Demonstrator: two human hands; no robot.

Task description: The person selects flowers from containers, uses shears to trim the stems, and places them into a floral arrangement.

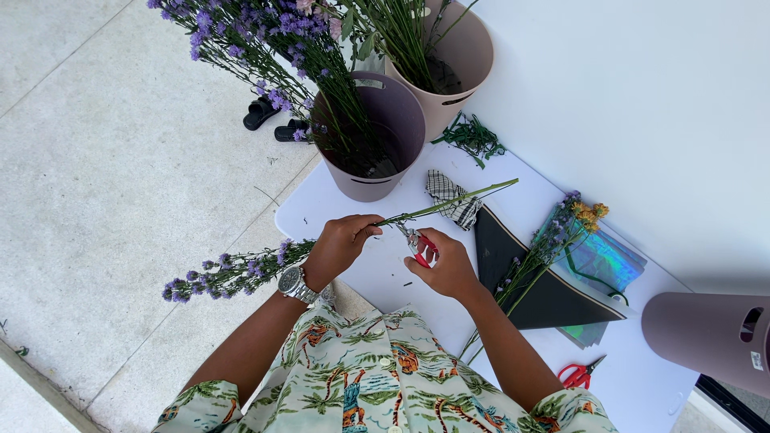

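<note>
Over the near edge of a white tabletop (385,281), the left hand (341,244), with a metal wristwatch (293,283) on its wrist, pinches a purple-flowered stem (321,240) between thumb and fingertips, holding it nearly level. The stem's flower spike (228,273) extends leftward past the tabletop edge above the pale floor (104,176), while its bare green end (465,196) points right and slightly upward. The right hand (445,265) is closed around red-handled pruning shears (419,244), whose blades meet the stem just beside the left thumb. Beyond the hands, a mauve bucket (377,132) holds more purple flowers, and a beige bucket (457,52) behind it holds green stems; the two buckets touch. A checked cloth (449,196) lies under the stem's green end, and cut green trimmings (473,138) lie near the beige bucket. To the right, a dark wrapping sheet (553,297) carries a small bunch of purple and yellow flowers (561,232), with an iridescent sheet (605,261) beside it. Red-handled scissors (579,374) rest near the tabletop's right front, and a third mauve bucket (706,329) lies on its side at the right edge. Dark sandals (269,116) sit on the floor.
</note>
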